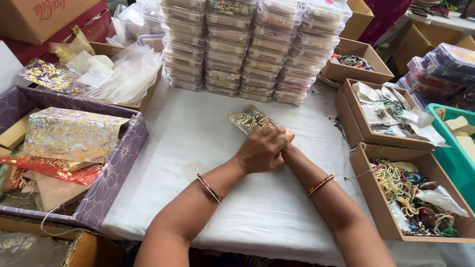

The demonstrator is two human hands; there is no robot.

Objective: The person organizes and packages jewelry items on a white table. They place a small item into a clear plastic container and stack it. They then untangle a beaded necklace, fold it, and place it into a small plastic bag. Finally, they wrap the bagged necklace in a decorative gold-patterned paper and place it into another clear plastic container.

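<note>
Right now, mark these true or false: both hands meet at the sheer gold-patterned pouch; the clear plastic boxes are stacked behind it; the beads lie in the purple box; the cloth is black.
1. Left hand and right hand meet at the sheer gold-patterned pouch: true.
2. Clear plastic boxes stacked behind it: true.
3. Beads in the purple box: false, they lie in a brown cardboard tray.
4. Cloth black: false, white.

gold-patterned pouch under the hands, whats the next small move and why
Probably slide the gold-patterned pouch nearer and lift its open end. It lies flat on the white tablecloth, the left hand covers its near end and hides most of the right hand, so what the fingers hold cannot be seen.
</note>
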